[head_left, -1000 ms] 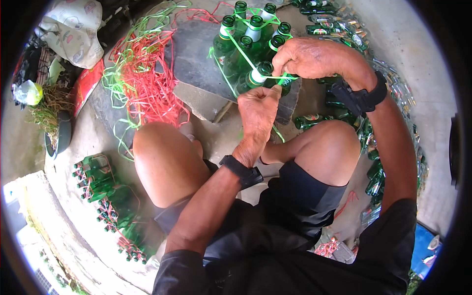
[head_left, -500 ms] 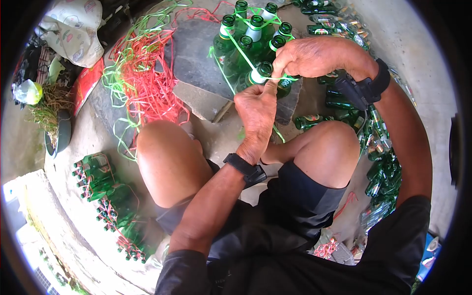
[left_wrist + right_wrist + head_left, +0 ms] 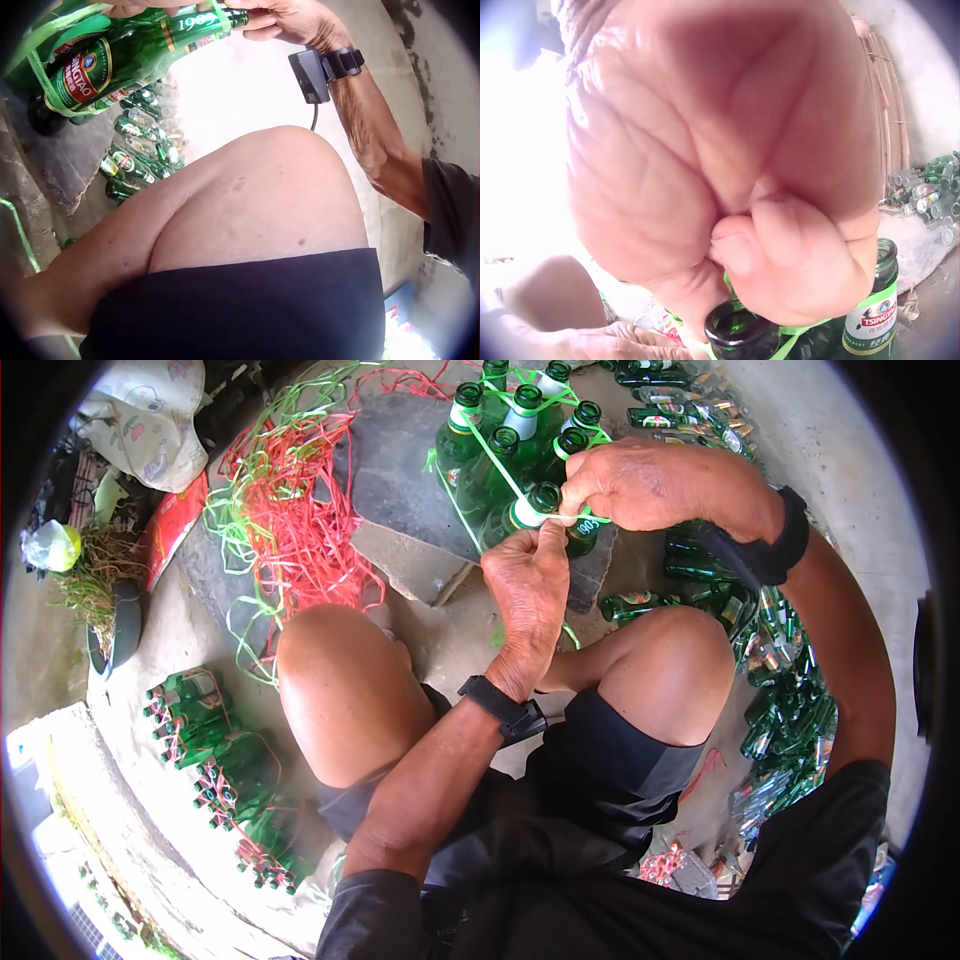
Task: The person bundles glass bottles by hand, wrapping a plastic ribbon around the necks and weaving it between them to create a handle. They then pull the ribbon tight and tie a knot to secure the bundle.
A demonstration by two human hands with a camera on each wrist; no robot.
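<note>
Several green bottles point(image 3: 505, 472) stand bunched upright on a dark slab point(image 3: 390, 470), with green strap point(image 3: 497, 464) running round their necks. At the near bottle's neck, the left hand point(image 3: 527, 585) pinches the strap between thumb and finger. Just right of it, the right hand point(image 3: 650, 485) grips the strap with curled fingers. In the right wrist view the right hand point(image 3: 727, 157) has its fingers folded in above a bottle mouth point(image 3: 741, 330). The left wrist view shows a labelled bottle point(image 3: 84, 75) with strap around it; the left hand's fingers are mostly cut off at the top.
Tangled red and green straps point(image 3: 300, 510) lie left of the slab. Tied bottle bundles point(image 3: 225, 760) lie at the lower left. Many loose bottles point(image 3: 790, 710) are heaped along the right, beside the bent knee point(image 3: 660, 670). A potted plant point(image 3: 118, 625) stands far left.
The right forearm and elbow have swung outward to the right. Both hands stay by the near bottle's neck, still holding the strap, with only small shifts.
</note>
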